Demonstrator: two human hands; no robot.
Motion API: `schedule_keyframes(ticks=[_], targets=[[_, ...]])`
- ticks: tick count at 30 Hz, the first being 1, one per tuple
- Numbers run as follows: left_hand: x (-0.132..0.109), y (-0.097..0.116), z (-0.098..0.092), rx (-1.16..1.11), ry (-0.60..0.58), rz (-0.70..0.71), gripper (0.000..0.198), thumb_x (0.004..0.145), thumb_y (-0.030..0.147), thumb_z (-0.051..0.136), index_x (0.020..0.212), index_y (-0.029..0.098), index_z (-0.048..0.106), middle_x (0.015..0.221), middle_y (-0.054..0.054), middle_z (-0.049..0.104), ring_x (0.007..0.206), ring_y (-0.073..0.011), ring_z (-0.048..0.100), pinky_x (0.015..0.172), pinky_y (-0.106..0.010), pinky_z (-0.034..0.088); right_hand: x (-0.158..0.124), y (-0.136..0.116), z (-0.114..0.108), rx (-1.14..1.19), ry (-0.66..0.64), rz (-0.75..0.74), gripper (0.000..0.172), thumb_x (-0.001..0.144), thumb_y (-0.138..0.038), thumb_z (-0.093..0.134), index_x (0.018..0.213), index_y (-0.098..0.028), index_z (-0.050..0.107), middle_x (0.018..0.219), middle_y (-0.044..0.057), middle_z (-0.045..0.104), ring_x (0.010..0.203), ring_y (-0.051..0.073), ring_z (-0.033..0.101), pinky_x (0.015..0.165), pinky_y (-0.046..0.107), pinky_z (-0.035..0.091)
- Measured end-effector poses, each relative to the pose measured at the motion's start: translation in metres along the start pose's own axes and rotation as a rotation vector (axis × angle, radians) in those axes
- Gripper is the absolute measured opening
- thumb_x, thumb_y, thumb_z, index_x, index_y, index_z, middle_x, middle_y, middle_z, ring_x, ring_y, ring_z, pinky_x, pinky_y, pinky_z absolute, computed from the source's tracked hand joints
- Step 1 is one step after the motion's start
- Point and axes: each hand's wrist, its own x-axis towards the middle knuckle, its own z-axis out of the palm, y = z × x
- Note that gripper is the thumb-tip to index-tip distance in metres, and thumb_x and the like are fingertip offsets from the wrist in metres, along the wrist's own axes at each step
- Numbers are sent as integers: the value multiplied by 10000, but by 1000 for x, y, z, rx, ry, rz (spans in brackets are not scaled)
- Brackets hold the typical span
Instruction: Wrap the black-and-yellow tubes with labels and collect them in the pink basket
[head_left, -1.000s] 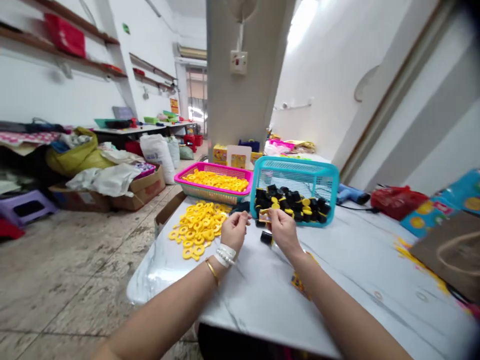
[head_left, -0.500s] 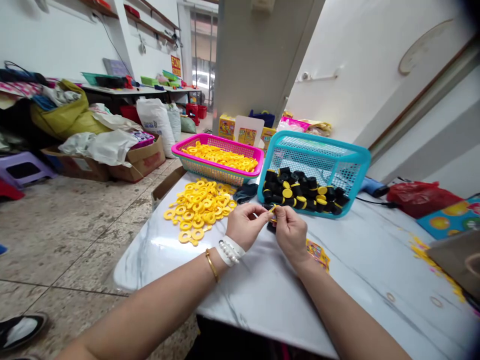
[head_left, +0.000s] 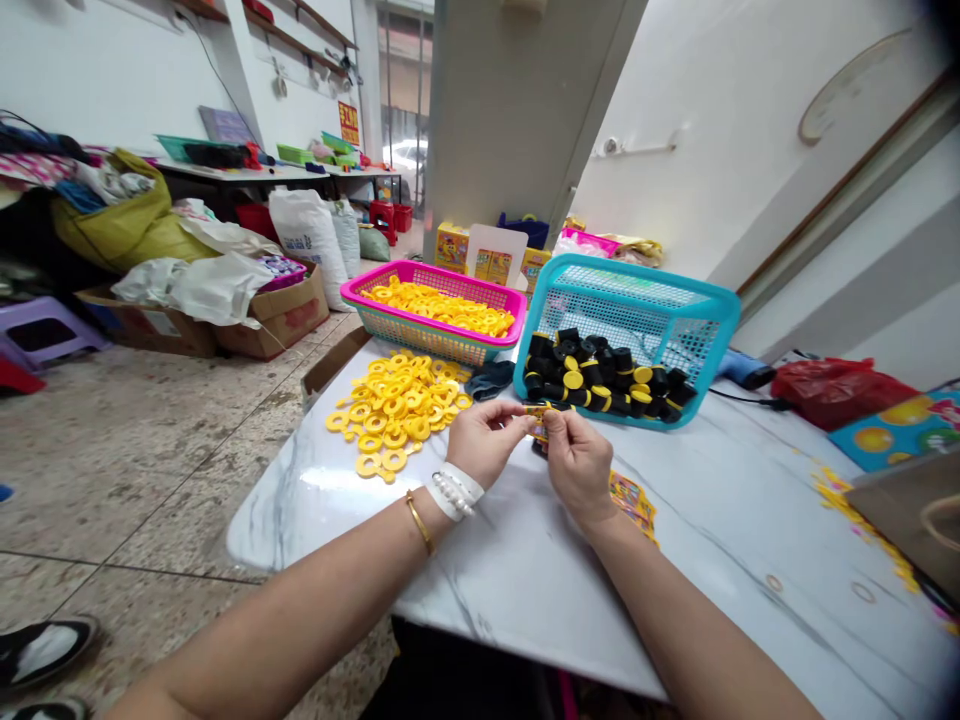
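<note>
My left hand (head_left: 484, 440) and my right hand (head_left: 579, 462) meet over the table, thumb and fingers pinched. Between the fingertips is a small yellow printed label (head_left: 537, 422), gripped from both sides and partly covered. Just under it shows a black piece (head_left: 539, 448), mostly hidden, so I cannot tell whether it is held. More yellow printed labels (head_left: 634, 508) lie by my right wrist. A heap of yellow ring-shaped pieces (head_left: 397, 405) spreads left of my left hand. Beyond my hands, a tilted turquoise basket (head_left: 724, 335) contains black cylinders (head_left: 600, 372), some with yellow ends.
A pink basket (head_left: 351, 290) full of yellow pieces stands at the back of the marble-patterned table (head_left: 495, 570). A dark cloth (head_left: 491, 380) lies between the baskets. Small printed boxes (head_left: 452, 248) stand behind. At right are a red bag (head_left: 832, 390) and a brown bag (head_left: 911, 525).
The yellow label between my fingertips now shows its printed face more fully. My left hand has shifted slightly left; the view has tilted slightly.
</note>
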Motion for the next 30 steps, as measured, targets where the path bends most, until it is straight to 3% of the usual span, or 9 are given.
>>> schedule_keyframes(ticks=[5,8,12,15,18,20,22,25,30], targets=[[2,1,-3,-32,-11,-26,168,702,323,776,726,157,780,774,-80,742,764,-186,668,748,-290,525,-2,-5,3,7,-102,-53,436,993,-475,429,688,-206,588,617,3,584,586,133,528,585,252,398],[1,7,-4,-94,-23,-111,193,685,337,787,721,149,765,713,-60,722,595,-127,609,591,-241,486,1,-3,1,13,-155,-31,466,991,-500,413,663,-209,571,593,0,571,569,131,521,569,251,400],[5,10,-6,-125,-29,-249,247,685,387,782,712,150,713,542,3,618,376,-61,430,394,-205,308,19,9,-19,-15,-201,-45,416,984,-472,430,778,-204,673,747,41,677,699,165,606,669,281,455],[13,5,-9,-71,30,-256,197,687,333,775,682,149,706,500,14,585,378,-57,411,394,-199,290,34,23,-38,-149,-389,-32,258,896,-431,590,970,-223,724,954,56,729,887,209,651,801,326,473],[20,-3,-13,43,59,-210,119,649,247,788,649,146,725,509,1,607,429,-65,442,420,-194,316,35,36,-41,-335,-641,-50,298,762,-310,719,1052,-241,727,980,52,724,904,224,648,810,331,467],[21,-7,-14,103,36,-220,111,641,231,791,628,151,715,480,9,589,422,-69,450,418,-193,321,29,40,-35,-422,-686,-70,291,744,-239,706,1034,-234,734,924,53,708,850,211,640,766,313,461],[21,-10,-13,121,0,-269,138,664,242,781,615,152,688,451,19,563,375,-65,431,395,-194,307,24,43,-27,-447,-643,-80,280,733,-217,702,1010,-227,746,886,55,690,814,200,629,734,301,457],[20,-9,-12,50,-19,-384,178,713,266,762,643,146,652,476,11,578,335,-54,414,355,-183,249,24,43,-24,-253,-527,32,286,722,-263,718,1001,-224,767,877,55,694,758,185,628,703,310,480],[25,-2,-14,-225,54,-563,136,746,181,729,706,124,612,598,-17,635,370,-23,428,331,-149,179,35,30,-36,569,-445,445,480,768,-408,727,1212,-227,699,962,72,756,771,192,686,718,374,558]])
